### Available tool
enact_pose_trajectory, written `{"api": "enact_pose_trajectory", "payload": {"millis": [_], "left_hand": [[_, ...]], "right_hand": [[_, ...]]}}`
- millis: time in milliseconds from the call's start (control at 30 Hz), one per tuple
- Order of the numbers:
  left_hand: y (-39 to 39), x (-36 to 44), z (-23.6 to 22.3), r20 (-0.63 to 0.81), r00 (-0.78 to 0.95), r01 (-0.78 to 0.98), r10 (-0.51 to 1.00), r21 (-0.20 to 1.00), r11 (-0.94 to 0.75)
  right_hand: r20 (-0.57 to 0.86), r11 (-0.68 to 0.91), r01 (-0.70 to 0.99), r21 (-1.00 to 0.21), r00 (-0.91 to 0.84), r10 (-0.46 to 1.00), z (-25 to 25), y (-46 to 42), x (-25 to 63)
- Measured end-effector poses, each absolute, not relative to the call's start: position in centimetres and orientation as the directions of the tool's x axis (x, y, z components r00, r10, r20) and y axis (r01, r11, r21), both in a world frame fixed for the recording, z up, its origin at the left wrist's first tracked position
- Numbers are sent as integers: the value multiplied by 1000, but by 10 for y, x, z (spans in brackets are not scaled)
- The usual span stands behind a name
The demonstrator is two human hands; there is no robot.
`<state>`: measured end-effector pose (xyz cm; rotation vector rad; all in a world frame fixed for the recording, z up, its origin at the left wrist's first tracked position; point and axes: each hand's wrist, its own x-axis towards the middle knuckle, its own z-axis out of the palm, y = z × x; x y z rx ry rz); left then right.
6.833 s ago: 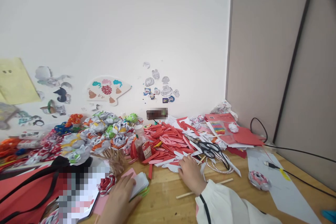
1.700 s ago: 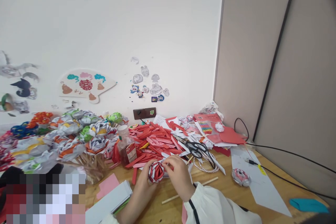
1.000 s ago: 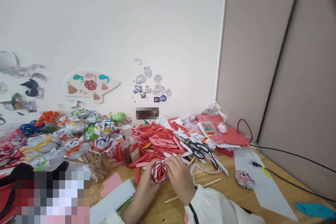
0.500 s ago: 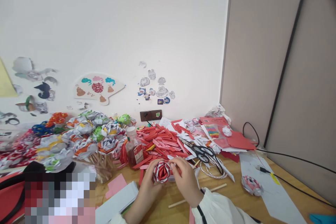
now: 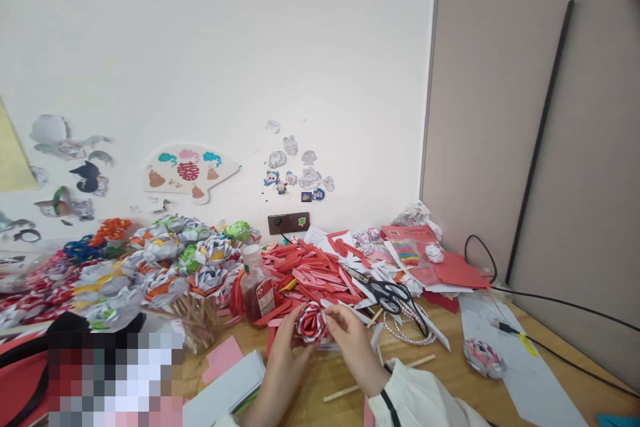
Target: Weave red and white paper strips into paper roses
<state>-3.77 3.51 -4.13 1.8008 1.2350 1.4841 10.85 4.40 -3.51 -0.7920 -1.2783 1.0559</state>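
A red and white folded paper flower [image 5: 311, 322] is held up between my two hands, just over the wooden table. My left hand [image 5: 287, 353] cups its left side and underside. On the other side, the fingers and thumb of my right hand [image 5: 349, 340] pinch its right edge. Behind the flower lies a heap of red, pink and white folded paper strips [image 5: 315, 273]. A glass bottle [image 5: 256, 290] with a red label stands just left of the heap. Wooden sticks [image 5: 343, 393] lie under my right wrist.
Many paper flowers on sticks [image 5: 165, 273] crowd the left. Black-handled scissors [image 5: 387, 293] and a pearl string [image 5: 407, 330] lie right of the heap. A pink and white flower [image 5: 483, 357] rests by a white sheet [image 5: 530, 373] and a black cable [image 5: 505, 327]. White paper [image 5: 225, 387] lies front left.
The flower has turned slightly and risen a little in my hands, its open face showing more. My right fingers have shifted along its right edge. The view has moved slightly.
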Motion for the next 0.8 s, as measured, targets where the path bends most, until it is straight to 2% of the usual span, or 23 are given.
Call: {"api": "enact_pose_trajectory", "payload": {"millis": [133, 333, 500, 667, 800], "left_hand": [[34, -35, -46, 512, -5, 339, 859, 809, -481], [28, -34, -31, 573, -67, 444, 817, 750, -490], [23, -34, -24, 633, 22, 581, 774, 622, -525], [20, -34, -26, 638, 138, 637, 757, 528, -561], [20, -34, -27, 633, 174, 671, 754, 484, -562]], "right_hand": [[370, 360, -160, -919, -33, 929, -36, 43, 108], [500, 503, 68, -861, -59, 864, -24, 36, 113], [620, 605, 275, -747, -42, 784, -11, 28, 119], [691, 647, 423, -635, -65, 720, -10, 26, 119], [689, 632, 465, -620, -63, 722, -10, 25, 118]]}}
